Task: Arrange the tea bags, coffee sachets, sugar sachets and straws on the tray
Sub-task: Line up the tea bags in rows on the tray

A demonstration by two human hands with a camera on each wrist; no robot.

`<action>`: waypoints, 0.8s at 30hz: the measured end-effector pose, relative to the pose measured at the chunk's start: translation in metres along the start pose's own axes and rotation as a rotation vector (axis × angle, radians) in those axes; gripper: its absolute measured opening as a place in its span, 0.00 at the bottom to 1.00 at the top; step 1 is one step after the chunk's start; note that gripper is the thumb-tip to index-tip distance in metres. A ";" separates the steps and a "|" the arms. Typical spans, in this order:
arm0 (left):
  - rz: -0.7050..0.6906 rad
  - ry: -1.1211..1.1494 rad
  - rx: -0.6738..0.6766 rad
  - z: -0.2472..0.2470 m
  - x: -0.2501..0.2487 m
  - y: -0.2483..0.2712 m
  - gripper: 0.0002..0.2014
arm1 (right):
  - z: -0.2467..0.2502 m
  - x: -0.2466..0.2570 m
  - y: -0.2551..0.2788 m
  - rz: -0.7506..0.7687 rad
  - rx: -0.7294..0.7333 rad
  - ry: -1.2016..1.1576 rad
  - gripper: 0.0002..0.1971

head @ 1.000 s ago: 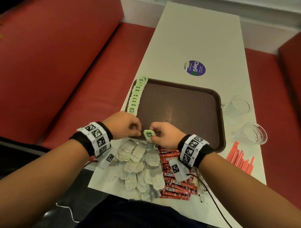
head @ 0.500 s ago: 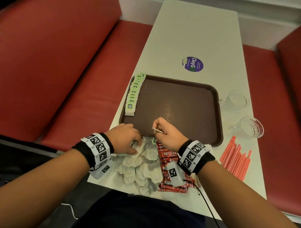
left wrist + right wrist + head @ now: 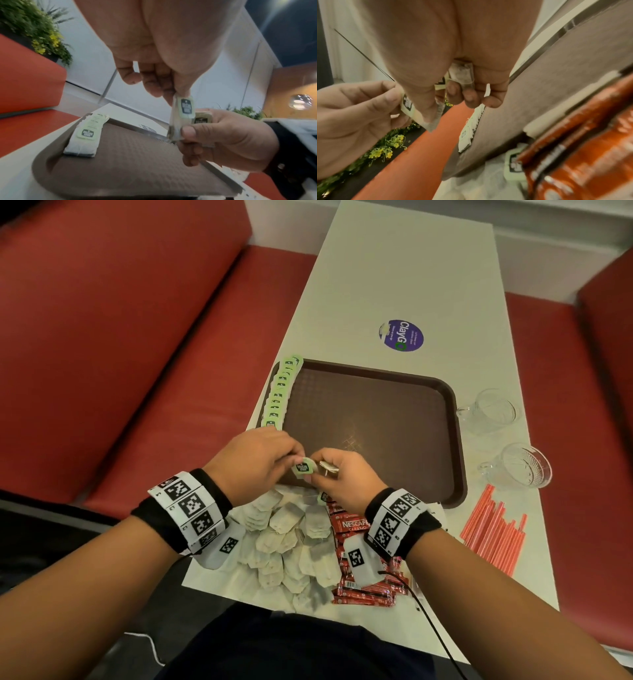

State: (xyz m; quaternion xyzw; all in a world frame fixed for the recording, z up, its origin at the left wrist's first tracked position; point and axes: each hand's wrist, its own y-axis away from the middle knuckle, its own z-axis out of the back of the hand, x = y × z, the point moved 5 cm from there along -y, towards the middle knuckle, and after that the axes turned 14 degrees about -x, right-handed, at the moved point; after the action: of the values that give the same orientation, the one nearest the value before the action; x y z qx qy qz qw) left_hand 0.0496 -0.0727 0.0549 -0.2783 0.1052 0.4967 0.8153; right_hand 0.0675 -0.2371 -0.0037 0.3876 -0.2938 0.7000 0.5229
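Left hand (image 3: 255,463) pinching green-tagged paper tea bag (image 3: 303,468) | right hand (image 3: 342,475) pinching same bag, second tucked in fingers | light, limp, tearable; take by tag

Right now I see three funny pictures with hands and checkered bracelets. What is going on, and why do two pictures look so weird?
No machine here: a person works with two bare hands. The checkered wristbands carry small cameras. The big picture comes from a camera on the head, looking down. The two strange ones come from the wrists, looking along the fingers.

On the long white table lies a brown plastic tray with a row of green-tagged tea bags along its left edge. Nearer the person are a pile of loose tea bags, red coffee sachets, orange straws and two clear glass cups.

The left hand and right hand together pinch one green-tagged tea bag. The right hand also holds a second tea bag.
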 end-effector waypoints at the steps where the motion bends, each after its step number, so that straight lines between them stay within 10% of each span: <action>1: 0.030 0.025 -0.041 0.003 0.002 0.001 0.09 | 0.002 0.003 -0.002 0.014 -0.017 -0.010 0.03; 7: 0.387 0.355 -0.023 -0.011 0.027 0.010 0.07 | -0.001 0.011 -0.011 0.003 -0.011 -0.040 0.05; 15: 0.737 -0.049 -0.064 -0.016 0.105 -0.002 0.08 | -0.001 0.010 -0.014 -0.106 0.056 -0.091 0.09; 24: 0.796 -0.148 0.027 -0.035 0.132 -0.021 0.22 | 0.001 0.003 -0.017 -0.108 0.082 -0.018 0.10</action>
State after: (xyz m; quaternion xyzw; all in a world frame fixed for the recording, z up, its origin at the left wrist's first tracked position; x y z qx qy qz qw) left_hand 0.1352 -0.0004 -0.0255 -0.1687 0.1523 0.7907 0.5684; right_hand 0.0839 -0.2310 -0.0004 0.4305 -0.2480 0.6787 0.5409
